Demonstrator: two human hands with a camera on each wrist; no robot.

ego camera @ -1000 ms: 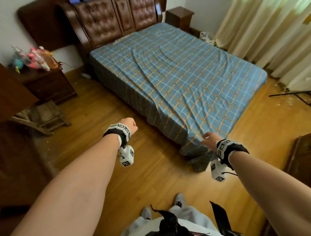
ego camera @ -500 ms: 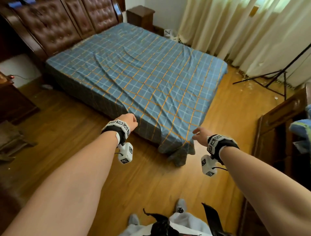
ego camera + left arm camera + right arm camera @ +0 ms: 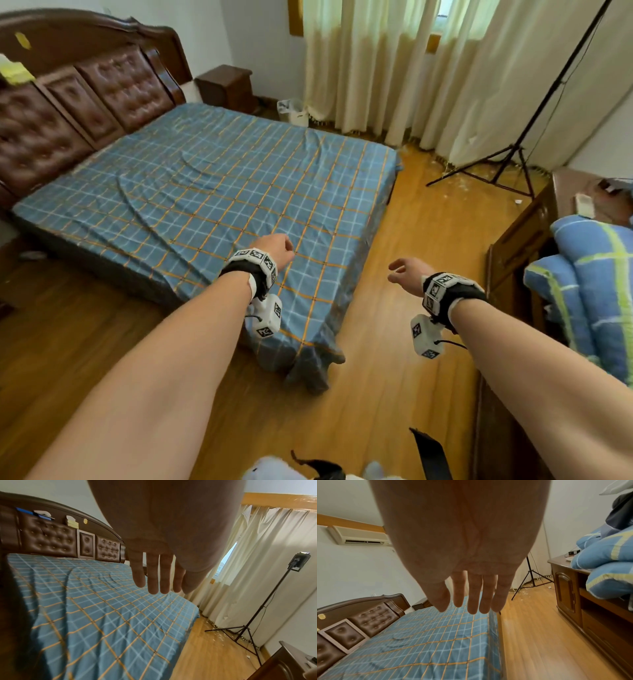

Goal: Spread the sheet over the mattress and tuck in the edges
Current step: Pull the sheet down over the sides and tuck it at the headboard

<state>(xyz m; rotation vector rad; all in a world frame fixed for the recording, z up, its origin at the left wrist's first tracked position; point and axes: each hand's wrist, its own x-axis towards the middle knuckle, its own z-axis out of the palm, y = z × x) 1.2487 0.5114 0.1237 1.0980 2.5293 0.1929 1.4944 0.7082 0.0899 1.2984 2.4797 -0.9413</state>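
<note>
one bed (image 3: pixel 41 219); one sheet (image 3: pixel 222 192); two empty hands: left hand (image 3: pixel 275 248), right hand (image 3: pixel 406 274)

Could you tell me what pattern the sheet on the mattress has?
The sheet is blue with an orange and white check, clearest in the head view.

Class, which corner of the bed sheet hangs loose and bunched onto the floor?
The near foot corner below the left hand; the far foot corner by the curtains lies snug.
</note>
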